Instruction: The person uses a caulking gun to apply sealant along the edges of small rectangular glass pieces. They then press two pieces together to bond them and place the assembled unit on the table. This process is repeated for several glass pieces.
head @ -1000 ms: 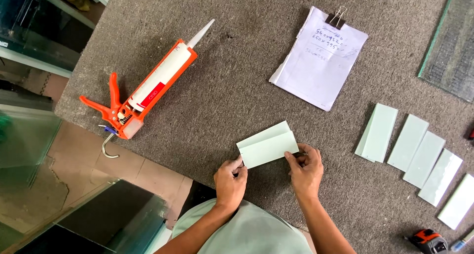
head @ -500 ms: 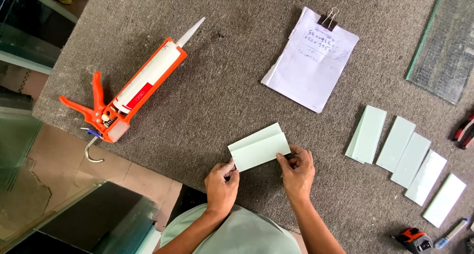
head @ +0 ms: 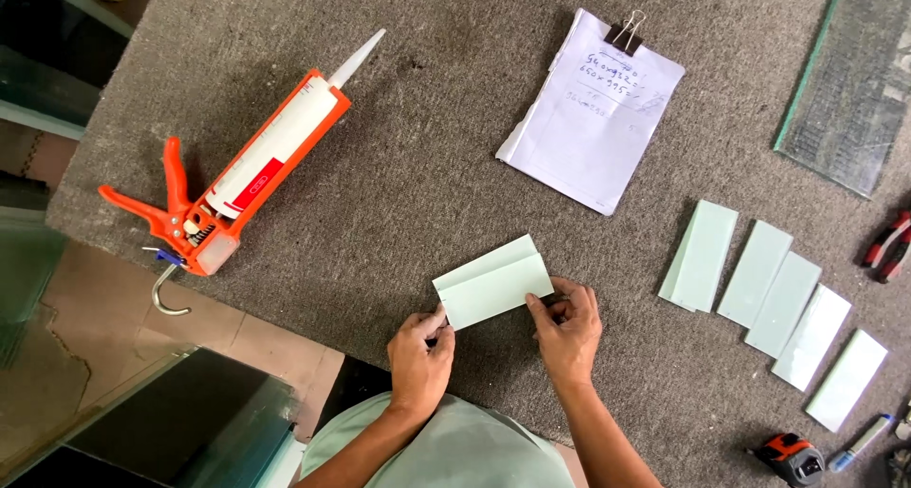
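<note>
Your left hand [head: 420, 353] pinches the near-left corner of the pale green rectangular glass pieces [head: 493, 281], thumb and fingertips closed narrowly on the edge, while your right hand [head: 567, 329] grips the near-right corner the same way, fingers curled over the rim. Held at both ends like this, the two stacked pieces, the upper one set slightly back from the lower, lie on the grey felt-covered worktable [head: 418, 194] just in front of you and seem steadied so their edges stay aligned. To your right, well apart from your hands, five more pale green glass strips [head: 773, 303] lie side by side in a slanted row, laid out flat and each easy to pick up; near their close end sit a small black-and-orange tape measure [head: 793, 457] and a blue-tipped marker pen [head: 859, 442]. Farther out on your left, an orange caulking gun with a white sealant cartridge [head: 249, 170] lies at an angle, nozzle pointing away from you and handle towards the table edge. Beyond the glass, a sheaf of white paper held by a black binder clip [head: 593, 109] lies flat. At the far right, a large clear glass sheet [head: 849, 75] rests on the felt, with red-handled pliers [head: 889, 244] just beside it.
</note>
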